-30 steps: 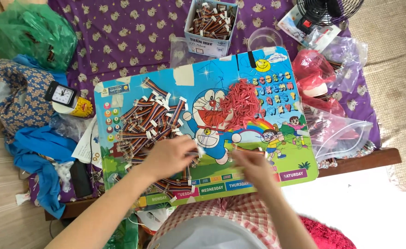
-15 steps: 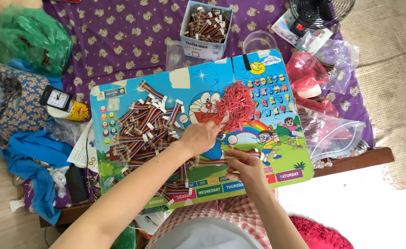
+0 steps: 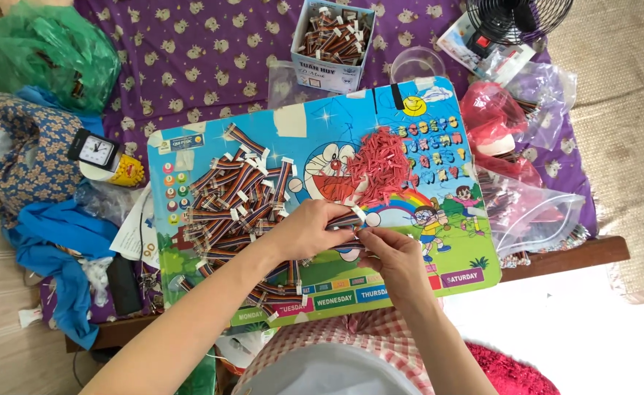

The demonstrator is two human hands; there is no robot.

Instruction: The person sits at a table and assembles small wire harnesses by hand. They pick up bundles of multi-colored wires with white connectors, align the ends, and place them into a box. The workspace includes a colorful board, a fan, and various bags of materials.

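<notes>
A colourful cartoon lap table [image 3: 453,249] lies in front of me. On its left half is a heap of striped ribbon-cable bundles with white ends [image 3: 227,208]. A pile of small red strips [image 3: 380,164] lies in its middle. My left hand [image 3: 303,230] grips one cable bundle [image 3: 345,219] near the table's centre. My right hand [image 3: 391,252] meets it from the right, its fingertips pinching the bundle's white end.
A cardboard box [image 3: 333,73] full of finished cable bundles stands beyond the table on the purple cloth. A round clear tub [image 3: 417,64], a small black fan [image 3: 516,18], plastic bags [image 3: 534,212], a small clock [image 3: 96,151] and a green bag [image 3: 47,51] surround the table.
My left hand has moved from the cable heap rightward to the table's centre with a bundle. My right hand has risen to meet it.
</notes>
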